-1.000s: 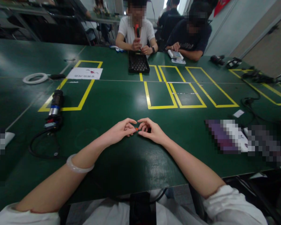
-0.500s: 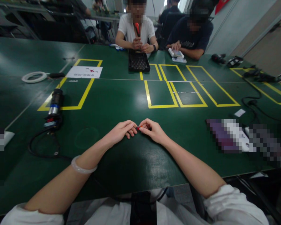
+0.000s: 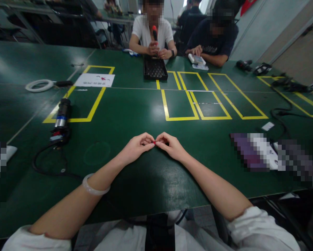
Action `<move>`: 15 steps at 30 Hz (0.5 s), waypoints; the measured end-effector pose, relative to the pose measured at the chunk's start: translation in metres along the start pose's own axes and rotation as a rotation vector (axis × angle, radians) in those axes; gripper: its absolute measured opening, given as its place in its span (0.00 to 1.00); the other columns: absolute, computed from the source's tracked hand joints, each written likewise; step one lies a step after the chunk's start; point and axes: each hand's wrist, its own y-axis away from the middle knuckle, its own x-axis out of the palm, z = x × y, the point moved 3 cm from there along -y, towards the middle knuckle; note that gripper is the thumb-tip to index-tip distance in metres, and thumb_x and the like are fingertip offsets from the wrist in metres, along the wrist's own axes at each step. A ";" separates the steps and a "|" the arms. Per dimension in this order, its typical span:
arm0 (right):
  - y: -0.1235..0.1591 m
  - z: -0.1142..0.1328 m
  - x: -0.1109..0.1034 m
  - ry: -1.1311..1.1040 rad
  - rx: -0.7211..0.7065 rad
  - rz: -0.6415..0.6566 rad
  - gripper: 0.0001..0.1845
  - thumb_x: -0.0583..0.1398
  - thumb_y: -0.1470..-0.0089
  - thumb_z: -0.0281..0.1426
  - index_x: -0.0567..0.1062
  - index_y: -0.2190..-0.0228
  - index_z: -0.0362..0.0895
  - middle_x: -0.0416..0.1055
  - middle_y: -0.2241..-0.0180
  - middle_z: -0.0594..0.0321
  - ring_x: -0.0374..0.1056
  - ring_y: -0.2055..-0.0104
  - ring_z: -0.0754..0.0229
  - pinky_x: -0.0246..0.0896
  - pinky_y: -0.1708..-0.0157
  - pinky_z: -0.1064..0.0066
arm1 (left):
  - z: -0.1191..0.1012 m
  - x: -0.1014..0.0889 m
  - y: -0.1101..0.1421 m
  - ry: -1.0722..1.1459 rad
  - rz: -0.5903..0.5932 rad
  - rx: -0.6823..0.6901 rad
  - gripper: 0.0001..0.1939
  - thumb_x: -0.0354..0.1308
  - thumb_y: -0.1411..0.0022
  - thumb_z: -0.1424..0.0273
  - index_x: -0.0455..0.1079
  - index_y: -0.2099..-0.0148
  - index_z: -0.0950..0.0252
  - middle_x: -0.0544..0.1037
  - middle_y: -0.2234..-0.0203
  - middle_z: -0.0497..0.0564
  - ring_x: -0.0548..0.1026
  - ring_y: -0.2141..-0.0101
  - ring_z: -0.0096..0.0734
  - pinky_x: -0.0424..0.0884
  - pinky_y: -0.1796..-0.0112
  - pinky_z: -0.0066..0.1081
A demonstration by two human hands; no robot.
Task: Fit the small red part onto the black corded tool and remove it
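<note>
Over the near middle of the green table (image 3: 135, 115), my two hands meet fingertip to fingertip around a small red and dark piece (image 3: 154, 142). My left hand (image 3: 139, 146) pinches it from the left between thumb and fingers. From the right, my right hand (image 3: 169, 144) is closed in a pinch at the piece's other end. Fingers cover most of the piece, and it is too small for me to tell its kind.
To the left lie a black and silver cylindrical tool (image 3: 61, 116) with a cable, a white ring coil (image 3: 38, 85) and a printed sheet (image 3: 95, 80). Across the table, a person grips a red-tipped tool over a black tray (image 3: 155, 71). Yellow tape rectangles (image 3: 182, 119) mark the surface.
My left fingers have curled from a looser, lower pose into a pinch, with the thumb now below. Less of the piece shows, and its orange part is hidden. My right hand has barely moved.
</note>
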 end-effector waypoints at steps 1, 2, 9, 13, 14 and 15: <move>0.000 0.000 0.000 0.011 -0.010 -0.001 0.10 0.61 0.42 0.37 0.72 0.65 0.43 0.69 0.71 0.66 0.62 0.72 0.66 0.58 0.70 0.73 | -0.001 0.000 0.000 -0.017 -0.011 0.016 0.14 0.61 0.41 0.62 0.69 0.57 0.66 0.75 0.64 0.52 0.74 0.63 0.31 0.70 0.61 0.32; -0.001 0.000 0.000 0.017 -0.020 -0.004 0.09 0.62 0.43 0.36 0.72 0.65 0.43 0.68 0.72 0.67 0.62 0.72 0.66 0.57 0.70 0.73 | -0.001 0.000 0.000 -0.029 -0.021 0.028 0.13 0.61 0.41 0.63 0.69 0.58 0.66 0.75 0.63 0.53 0.74 0.62 0.32 0.70 0.60 0.33; -0.002 0.000 -0.001 0.040 0.003 -0.002 0.10 0.63 0.47 0.33 0.73 0.62 0.43 0.72 0.69 0.65 0.66 0.69 0.65 0.59 0.68 0.72 | -0.001 0.001 0.001 -0.065 -0.042 0.072 0.11 0.60 0.41 0.64 0.67 0.59 0.65 0.75 0.63 0.53 0.76 0.59 0.35 0.73 0.56 0.37; -0.002 0.002 -0.002 0.061 -0.034 0.003 0.09 0.63 0.47 0.30 0.73 0.63 0.43 0.72 0.68 0.65 0.67 0.68 0.65 0.60 0.67 0.72 | 0.000 -0.004 0.002 -0.152 -0.035 0.108 0.17 0.61 0.42 0.65 0.65 0.52 0.64 0.75 0.60 0.54 0.76 0.57 0.36 0.73 0.52 0.39; -0.002 0.002 -0.002 0.068 -0.038 0.001 0.08 0.63 0.47 0.30 0.73 0.63 0.43 0.72 0.68 0.65 0.67 0.68 0.65 0.60 0.67 0.72 | -0.001 -0.009 0.002 -0.193 -0.041 0.121 0.20 0.61 0.42 0.66 0.64 0.48 0.63 0.74 0.58 0.55 0.75 0.55 0.36 0.72 0.51 0.39; -0.002 0.002 -0.003 0.074 -0.037 0.000 0.08 0.63 0.48 0.30 0.72 0.63 0.43 0.72 0.68 0.65 0.67 0.68 0.65 0.59 0.67 0.72 | -0.003 -0.016 0.003 -0.238 -0.059 0.138 0.24 0.60 0.41 0.65 0.62 0.44 0.63 0.74 0.55 0.55 0.75 0.53 0.37 0.71 0.49 0.40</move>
